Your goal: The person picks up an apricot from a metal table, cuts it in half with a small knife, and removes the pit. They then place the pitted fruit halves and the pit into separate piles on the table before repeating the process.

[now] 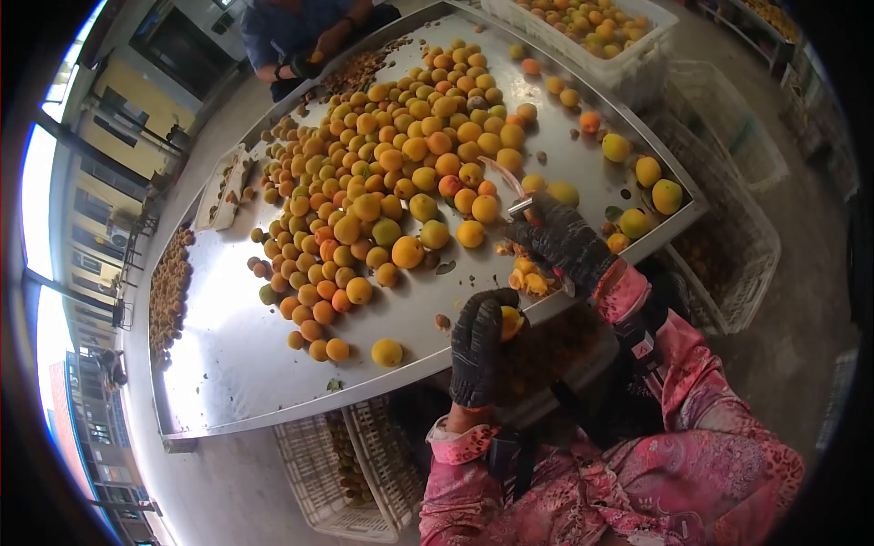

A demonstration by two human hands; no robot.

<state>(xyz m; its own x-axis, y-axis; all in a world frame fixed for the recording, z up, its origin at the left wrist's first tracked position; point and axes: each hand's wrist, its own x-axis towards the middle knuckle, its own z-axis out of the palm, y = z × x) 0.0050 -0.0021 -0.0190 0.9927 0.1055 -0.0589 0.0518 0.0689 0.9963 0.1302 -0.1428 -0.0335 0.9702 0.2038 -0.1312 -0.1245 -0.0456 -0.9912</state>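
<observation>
My left hand (476,350), in a dark grey glove, is closed around a yellow apricot (512,322) at the near edge of the metal table (428,341). To its right, my gloved right hand (566,244) grips a slim tool (520,206) with a metal band and a curved, pinkish translucent end pointing away from me. Its exact kind I cannot tell. Torn orange apricot pieces (531,278) lie on the table between my hands. Beyond them spreads a large pile of whole apricots (391,159), yellow to orange. An apricot pit (442,322) rests left of my left hand.
Across the table a person (305,41) works by a heap of pits. More pits (170,291) line the left edge, near a white tray (223,189). A white crate (619,64) of apricots stands at the far right. Plastic crates (341,482) sit below the table.
</observation>
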